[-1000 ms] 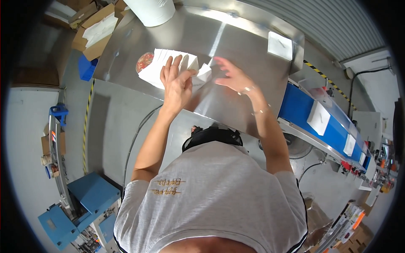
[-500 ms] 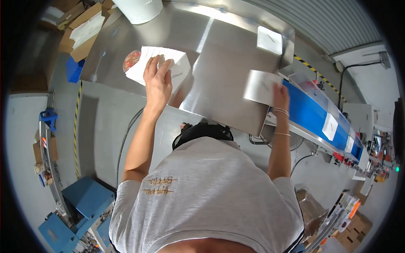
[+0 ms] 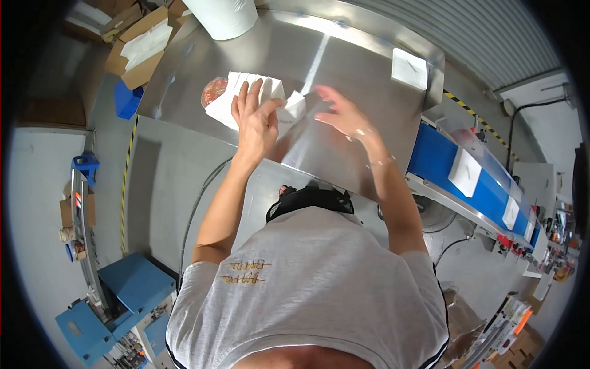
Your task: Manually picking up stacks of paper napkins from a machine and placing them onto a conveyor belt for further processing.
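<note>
A row of flat white packets (image 3: 228,109) leans together on the steel table (image 3: 362,80), to the left of its middle. Over their tops lies my left hand (image 3: 257,130), fingers spread on the row and thumb against the front packet (image 3: 295,107), which tips apart from the others. To the right of that packet, my right hand (image 3: 345,115) hangs over the table, slightly blurred. Its fingers are apart, its thumb points towards the row, and it holds nothing. Behind the row sits a clear-wrapped red and whitish bundle (image 3: 213,92), partly covered by the packets.
On the right a blue conveyor belt (image 3: 433,150) carries several white packets (image 3: 465,172). Another white packet (image 3: 410,68) lies at the table's far right corner. A white bucket-like container (image 3: 224,17) stands at the far edge. An open cardboard box (image 3: 117,58) is at the far left.
My right hand has let go of a white packet at the belt's near end and swung left towards the row. That packet now lies on the belt. The front packet of the row has tipped apart.
</note>
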A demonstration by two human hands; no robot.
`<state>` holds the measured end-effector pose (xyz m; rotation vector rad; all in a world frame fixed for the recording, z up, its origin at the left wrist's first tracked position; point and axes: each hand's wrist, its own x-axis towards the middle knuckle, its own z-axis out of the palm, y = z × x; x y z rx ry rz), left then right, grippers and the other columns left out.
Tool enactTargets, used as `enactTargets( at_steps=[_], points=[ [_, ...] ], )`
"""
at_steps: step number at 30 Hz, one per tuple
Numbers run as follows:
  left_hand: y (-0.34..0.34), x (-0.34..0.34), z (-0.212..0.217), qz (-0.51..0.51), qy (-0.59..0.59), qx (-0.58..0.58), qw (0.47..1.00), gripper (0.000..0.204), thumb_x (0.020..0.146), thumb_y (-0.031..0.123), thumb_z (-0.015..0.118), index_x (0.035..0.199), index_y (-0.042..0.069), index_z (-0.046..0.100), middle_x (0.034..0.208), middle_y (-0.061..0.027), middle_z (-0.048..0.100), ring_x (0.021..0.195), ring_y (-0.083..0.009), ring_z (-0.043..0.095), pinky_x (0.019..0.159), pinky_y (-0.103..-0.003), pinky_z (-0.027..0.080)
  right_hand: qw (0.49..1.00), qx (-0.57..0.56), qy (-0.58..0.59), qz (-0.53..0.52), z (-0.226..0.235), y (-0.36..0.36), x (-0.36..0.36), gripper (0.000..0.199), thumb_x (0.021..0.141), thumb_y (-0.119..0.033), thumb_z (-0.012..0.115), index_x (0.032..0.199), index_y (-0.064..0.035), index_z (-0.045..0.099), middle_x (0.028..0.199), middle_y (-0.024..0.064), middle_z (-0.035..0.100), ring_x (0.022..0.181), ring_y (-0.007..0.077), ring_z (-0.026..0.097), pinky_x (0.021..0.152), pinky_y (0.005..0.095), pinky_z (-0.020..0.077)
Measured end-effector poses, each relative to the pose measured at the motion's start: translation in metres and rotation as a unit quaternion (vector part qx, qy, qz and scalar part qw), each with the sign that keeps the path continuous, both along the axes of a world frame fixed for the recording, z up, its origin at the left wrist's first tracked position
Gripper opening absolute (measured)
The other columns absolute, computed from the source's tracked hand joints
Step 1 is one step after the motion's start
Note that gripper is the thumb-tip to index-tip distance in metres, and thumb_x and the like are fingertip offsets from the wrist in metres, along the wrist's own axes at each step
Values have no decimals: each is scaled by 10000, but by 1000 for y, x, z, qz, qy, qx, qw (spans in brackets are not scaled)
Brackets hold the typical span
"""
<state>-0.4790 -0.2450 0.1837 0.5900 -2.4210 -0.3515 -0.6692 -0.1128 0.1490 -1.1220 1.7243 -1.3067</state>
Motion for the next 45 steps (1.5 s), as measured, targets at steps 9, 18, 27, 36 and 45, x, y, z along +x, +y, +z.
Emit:
enactTargets(
  at_steps=[9,18,27,36,45],
  points=[
    [-17,4,-7,55,6,-7,998,371,799,67,647,1168,73,607,1310,-229,477,1246,-420,400,1039,-509,293,992,-24,-107,-61,-13,12,7,389,877,-283,673,1130,-16,548,976,72,611,867,140,557,782,285,471],
    [-17,5,-4,44,42,1,998,340,746,-63,608,1057,58,671,1217,-186,568,1195,-382,479,1004,-480,366,828,229,199,-471,-70,221,-105,511,894,-435,596,1142,13,590,993,202,625,908,292,606,850,371,467],
    [-10,4,-2,46,32,-1,998,333,734,-59,614,1024,84,691,1278,-192,524,1265,-407,405,1055,-517,281,905,65,331,-260,-23,127,-59,402,806,-186,694,1174,-61,592,1135,156,616,990,312,608,846,391,492],
    [-5,4,3,31,19,15,999,359,788,108,665,1146,97,631,1384,-219,424,1339,-427,302,1097,-543,174,984,-26,165,68,-16,-53,0,484,808,-242,726,1229,-89,543,1258,83,556,1113,225,538,930,351,453],
    [-39,18,-9,53,34,-30,998,325,797,-7,627,1118,42,631,1216,-181,557,1196,-386,475,997,-486,368,969,-58,25,-237,-72,67,-12,320,895,-295,651,1026,-18,560,818,50,574,753,114,523,651,293,450]
  ],
)
